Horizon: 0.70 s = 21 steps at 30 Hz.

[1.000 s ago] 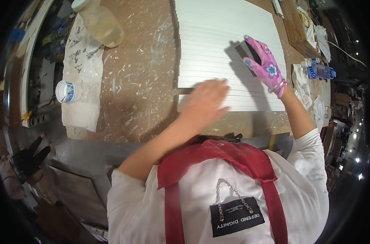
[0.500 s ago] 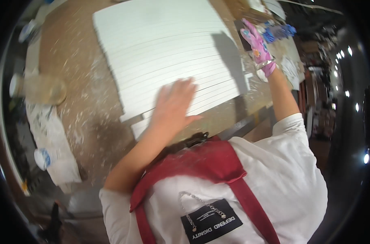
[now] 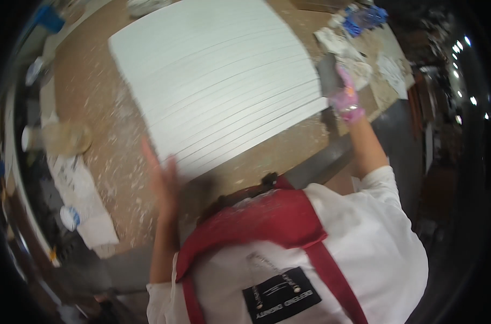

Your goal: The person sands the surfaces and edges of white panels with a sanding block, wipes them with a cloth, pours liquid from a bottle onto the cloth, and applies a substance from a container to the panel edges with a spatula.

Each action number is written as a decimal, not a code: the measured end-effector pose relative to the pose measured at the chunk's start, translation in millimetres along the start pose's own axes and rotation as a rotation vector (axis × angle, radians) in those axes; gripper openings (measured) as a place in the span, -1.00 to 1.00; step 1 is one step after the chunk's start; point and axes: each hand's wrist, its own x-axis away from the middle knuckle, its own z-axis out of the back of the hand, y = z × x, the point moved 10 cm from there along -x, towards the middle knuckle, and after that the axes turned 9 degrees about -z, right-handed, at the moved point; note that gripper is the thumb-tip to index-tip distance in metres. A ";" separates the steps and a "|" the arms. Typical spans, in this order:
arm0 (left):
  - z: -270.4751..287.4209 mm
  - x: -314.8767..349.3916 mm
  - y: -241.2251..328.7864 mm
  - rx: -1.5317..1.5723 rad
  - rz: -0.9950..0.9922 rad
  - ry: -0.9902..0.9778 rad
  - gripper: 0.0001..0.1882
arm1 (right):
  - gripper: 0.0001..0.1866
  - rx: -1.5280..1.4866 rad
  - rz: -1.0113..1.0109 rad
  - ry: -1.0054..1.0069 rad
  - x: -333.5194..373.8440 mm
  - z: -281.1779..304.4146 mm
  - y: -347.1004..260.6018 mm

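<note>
A wide row of white strips [image 3: 213, 81], lying side by side, covers the middle of the worktable [image 3: 102, 108]. My left hand [image 3: 164, 181], bare and blurred by motion, is at the near left corner of the strips with its fingers apart. It holds nothing that I can see. At the strips' right end, my right hand [image 3: 346, 97] wears a pink patterned glove. Its fingers are closed on a dark grey flat piece [image 3: 327, 75], whose exact kind I cannot make out. The piece is close beside the strip ends.
A cloudy jar [image 3: 67, 137] lies on the left, near a long pale cloth or paper [image 3: 86, 200] and a small white-and-blue tub [image 3: 70, 217]. Crumpled whitish cloth [image 3: 340, 46] and a blue-and-clear item [image 3: 364, 20] lie at the far right. Pale smears mark the tabletop.
My left hand has moved left off the strips to their near corner. My right hand has come nearer with the dark piece. The loose nearest strips now line up with the rest.
</note>
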 end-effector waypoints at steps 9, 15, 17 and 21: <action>-175.2 3.0 79.2 -0.791 -0.699 -0.634 -0.15 | -0.30 0.267 0.419 -0.401 -4.6 -119.8 -254.3; -183.7 5.0 66.4 -0.700 -0.584 -0.690 -0.21 | -0.36 0.505 1.034 -0.759 93.6 -292.9 -346.7; -177.3 8.8 71.6 -0.634 -0.715 -0.545 -0.21 | -0.36 0.468 1.006 -0.831 97.8 -343.8 -385.8; -163.4 2.6 94.7 -0.658 -0.799 -0.419 -0.24 | -0.40 0.304 0.932 -0.993 74.0 -352.6 -400.9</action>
